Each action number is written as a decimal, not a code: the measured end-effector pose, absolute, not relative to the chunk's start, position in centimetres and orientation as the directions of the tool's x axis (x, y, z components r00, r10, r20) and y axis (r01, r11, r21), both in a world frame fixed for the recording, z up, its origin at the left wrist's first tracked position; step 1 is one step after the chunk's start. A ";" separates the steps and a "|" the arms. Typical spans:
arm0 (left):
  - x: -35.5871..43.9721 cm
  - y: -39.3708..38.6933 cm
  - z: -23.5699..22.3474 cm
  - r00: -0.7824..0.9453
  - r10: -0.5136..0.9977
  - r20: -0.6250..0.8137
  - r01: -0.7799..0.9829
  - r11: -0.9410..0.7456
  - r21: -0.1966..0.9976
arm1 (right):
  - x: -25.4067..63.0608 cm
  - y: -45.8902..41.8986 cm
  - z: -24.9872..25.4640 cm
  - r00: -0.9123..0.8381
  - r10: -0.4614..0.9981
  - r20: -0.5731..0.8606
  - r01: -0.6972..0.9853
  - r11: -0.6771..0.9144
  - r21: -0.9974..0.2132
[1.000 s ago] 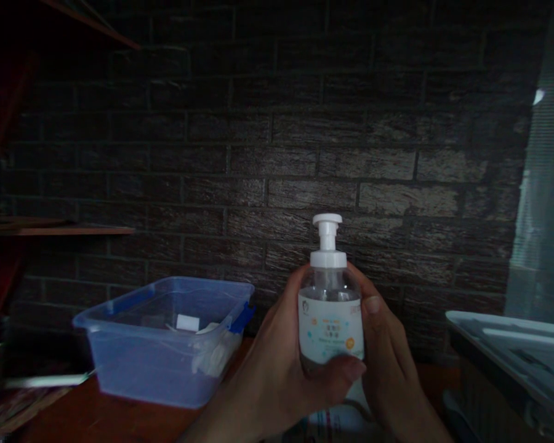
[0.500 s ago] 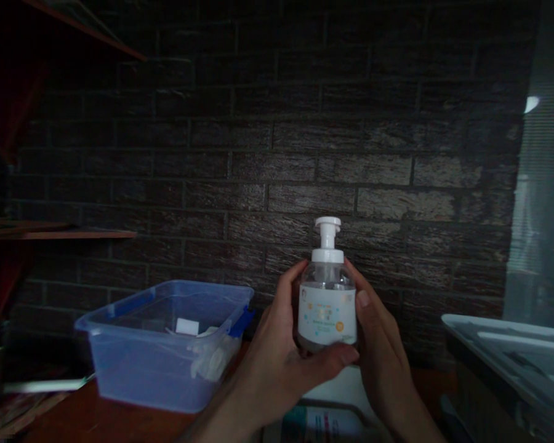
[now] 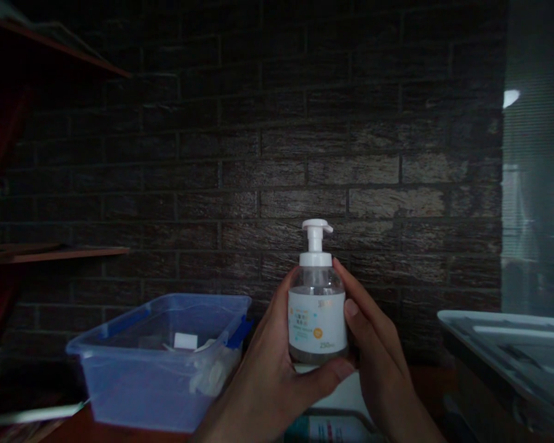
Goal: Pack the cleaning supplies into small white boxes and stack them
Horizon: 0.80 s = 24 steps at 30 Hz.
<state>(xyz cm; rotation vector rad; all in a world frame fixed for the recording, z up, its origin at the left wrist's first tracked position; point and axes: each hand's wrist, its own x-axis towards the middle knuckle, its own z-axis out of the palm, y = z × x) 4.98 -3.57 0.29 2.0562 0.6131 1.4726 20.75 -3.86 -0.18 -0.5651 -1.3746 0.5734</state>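
A clear foaming pump bottle (image 3: 317, 323) with a white pump head and a white printed label stands upright between my two hands. My left hand (image 3: 277, 363) wraps its left side, the thumb lying across below the label's lower edge. On the other side, my right hand (image 3: 378, 344) is closed against the bottle, its thumb by the label's right edge. The label faces me, turned a little to the left. Liquid shows inside near the bottom and under the clear shoulder. The far fingers of both hands are hidden behind the bottle.
A translucent blue plastic bin (image 3: 138, 394) with white items inside stands left on the reddish-brown table (image 3: 92, 431). To the right is a lidded container (image 3: 512, 351). Below my hands lies a white package with printing (image 3: 337, 427). Shelves (image 3: 55, 253) jut in from the left, before a dark brick wall (image 3: 240, 166).
The bottle has turned between my hands, so its label print has shifted left and its nozzle now points right. The view has swung slightly to the right.
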 end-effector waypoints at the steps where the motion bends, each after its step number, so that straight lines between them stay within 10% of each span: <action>1: 5.0 -3.6 0.2 0.297 0.635 0.713 0.045 -0.755 0.654 | 20.8 -3.9 -0.2 0.103 0.676 0.730 -0.069 0.737 -0.673; 24: 4.3 -3.3 0.2 0.322 0.630 0.707 -0.216 -0.678 0.702 | 21.7 -7.0 0.1 -0.188 0.773 0.606 0.043 0.623 -0.781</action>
